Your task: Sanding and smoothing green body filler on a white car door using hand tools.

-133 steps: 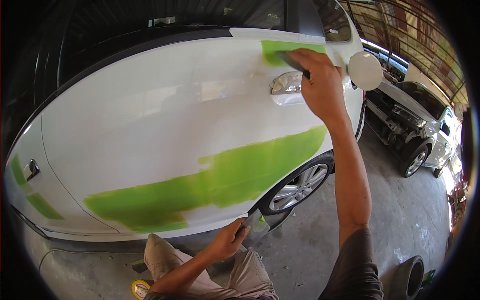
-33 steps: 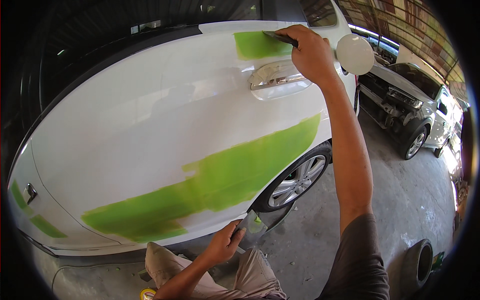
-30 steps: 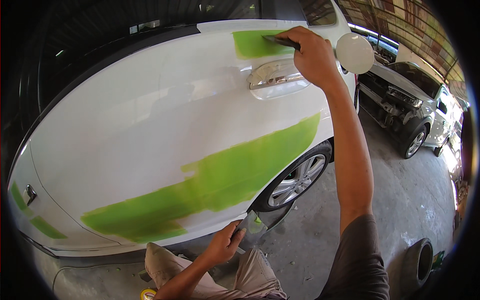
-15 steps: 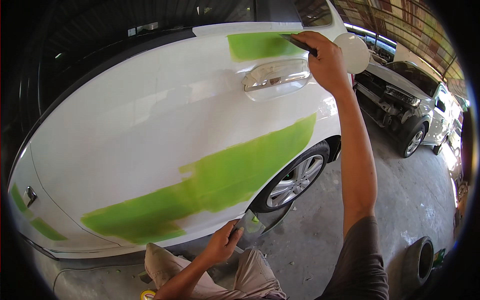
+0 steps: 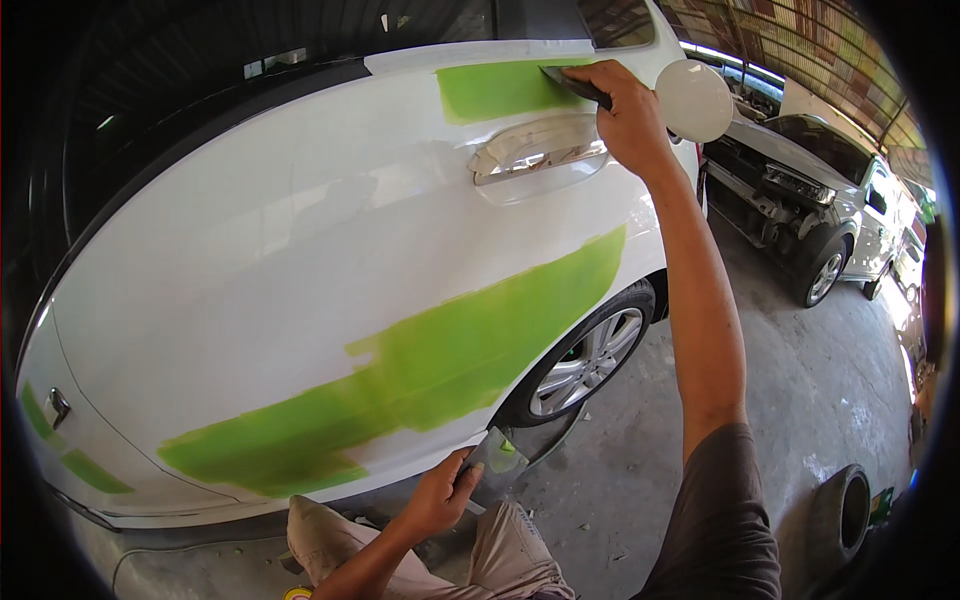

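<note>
White bodywork (image 5: 260,270), right hand (image 5: 632,115) holding spreader (image 5: 578,83), yellow disc (image 5: 297,594), any print illegible

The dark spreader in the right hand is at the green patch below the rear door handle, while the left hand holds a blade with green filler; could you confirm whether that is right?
Not quite: the head view shows the right hand with its dark spreader at the green patch above the rear door handle; the left hand does hold a blade with green filler.

Dark spreader (image 5: 577,85), tilted, at upper green patch (image 5: 490,92); grey plate (image 5: 493,457), green-smeared, below.
</note>
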`<state>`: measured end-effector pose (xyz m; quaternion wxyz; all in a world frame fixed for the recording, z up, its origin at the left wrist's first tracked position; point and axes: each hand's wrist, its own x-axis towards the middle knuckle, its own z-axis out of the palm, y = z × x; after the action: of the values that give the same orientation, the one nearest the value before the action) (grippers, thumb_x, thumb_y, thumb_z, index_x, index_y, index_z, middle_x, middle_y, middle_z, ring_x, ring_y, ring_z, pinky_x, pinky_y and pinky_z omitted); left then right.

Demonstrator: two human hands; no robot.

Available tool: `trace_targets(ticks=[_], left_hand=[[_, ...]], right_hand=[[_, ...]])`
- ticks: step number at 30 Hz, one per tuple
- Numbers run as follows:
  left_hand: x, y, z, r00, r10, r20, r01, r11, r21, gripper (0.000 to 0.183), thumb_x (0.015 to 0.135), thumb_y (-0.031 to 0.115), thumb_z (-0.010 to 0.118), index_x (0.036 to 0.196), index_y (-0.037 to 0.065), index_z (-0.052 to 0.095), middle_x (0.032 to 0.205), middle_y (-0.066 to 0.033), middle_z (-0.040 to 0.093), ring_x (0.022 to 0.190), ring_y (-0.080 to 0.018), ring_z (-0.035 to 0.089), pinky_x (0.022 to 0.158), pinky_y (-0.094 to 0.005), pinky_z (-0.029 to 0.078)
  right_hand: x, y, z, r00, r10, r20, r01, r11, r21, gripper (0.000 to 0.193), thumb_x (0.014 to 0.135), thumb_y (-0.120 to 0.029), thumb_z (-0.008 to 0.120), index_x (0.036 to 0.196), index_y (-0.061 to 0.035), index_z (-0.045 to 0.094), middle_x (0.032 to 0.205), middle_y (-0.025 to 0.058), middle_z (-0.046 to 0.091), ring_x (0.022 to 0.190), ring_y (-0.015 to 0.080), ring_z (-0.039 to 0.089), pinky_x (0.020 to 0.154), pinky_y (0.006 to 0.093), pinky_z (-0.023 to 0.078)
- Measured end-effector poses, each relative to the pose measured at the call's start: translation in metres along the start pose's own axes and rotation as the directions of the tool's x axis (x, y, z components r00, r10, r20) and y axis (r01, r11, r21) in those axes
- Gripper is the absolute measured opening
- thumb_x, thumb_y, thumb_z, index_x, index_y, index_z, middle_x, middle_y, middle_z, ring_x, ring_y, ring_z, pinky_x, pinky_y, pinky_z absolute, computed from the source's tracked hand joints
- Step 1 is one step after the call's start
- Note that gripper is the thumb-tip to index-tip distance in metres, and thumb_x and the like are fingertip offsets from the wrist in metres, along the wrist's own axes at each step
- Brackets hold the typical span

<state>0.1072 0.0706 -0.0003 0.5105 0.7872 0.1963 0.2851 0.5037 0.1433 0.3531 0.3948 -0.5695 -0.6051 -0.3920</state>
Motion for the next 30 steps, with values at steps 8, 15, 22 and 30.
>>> trace_targets(ticks=[8, 15, 22, 30], left_hand=[[0.003, 0.01, 0.002, 0.987, -0.152, 0.046, 0.154, 0.987, -0.049, 0.043, 0.109, 0.013, 0.06, 0.148, -0.003, 0.053, 0.135, -0.0239, 0.065, 0.127, -0.0315, 0.062, 0.109, -0.0362, 0.043], [0.005, 0.004, 0.004, 1.0, 0.006, 0.002, -0.006, 1.0, 0.007, 0.043, 0.111, 0.014, 0.059, 0.15, -0.003, 0.051, 0.135, -0.018, 0.067, 0.123, -0.0199, 0.06, 0.108, -0.0323, 0.044], [0.005, 0.004, 0.002, 1.0, 0.003, -0.014, -0.003, 1.0, -0.011, 0.043, 0.111, 0.015, 0.058, 0.15, -0.002, 0.051, 0.134, -0.0171, 0.068, 0.122, -0.0189, 0.06, 0.108, -0.0323, 0.043], [0.003, -0.008, 0.003, 0.999, -0.038, 0.019, 0.039, 0.998, -0.046, 0.042, 0.111, 0.016, 0.058, 0.149, -0.003, 0.052, 0.131, -0.0136, 0.069, 0.119, -0.0161, 0.06, 0.106, -0.0311, 0.044]], right_hand=[[-0.054, -0.011, -0.005, 1.0, -0.012, 0.013, 0.011, 0.997, 0.078, 0.063, 0.078, 0.01, 0.057, 0.132, -0.0162, 0.075, 0.133, 0.0056, 0.071, 0.125, 0.0304, 0.064, 0.104, 0.0463, 0.043], [-0.021, -0.009, -0.026, 0.997, -0.054, -0.047, 0.053, 0.999, -0.008, 0.057, 0.083, 0.005, 0.062, 0.134, -0.0181, 0.074, 0.137, 0.0049, 0.07, 0.126, 0.0293, 0.064, 0.106, 0.0469, 0.041], [0.015, -0.006, -0.019, 0.999, -0.04, 0.022, 0.039, 0.999, 0.004, 0.056, 0.082, 0.013, 0.054, 0.128, -0.0111, 0.075, 0.132, 0.0086, 0.074, 0.12, 0.0346, 0.07, 0.108, 0.042, 0.053], [0.004, -0.011, -0.028, 0.99, -0.034, 0.138, 0.039, 0.999, -0.036, 0.056, 0.08, 0.011, 0.052, 0.123, -0.0123, 0.077, 0.124, 0.006, 0.074, 0.114, 0.0329, 0.069, 0.104, 0.0463, 0.048]])
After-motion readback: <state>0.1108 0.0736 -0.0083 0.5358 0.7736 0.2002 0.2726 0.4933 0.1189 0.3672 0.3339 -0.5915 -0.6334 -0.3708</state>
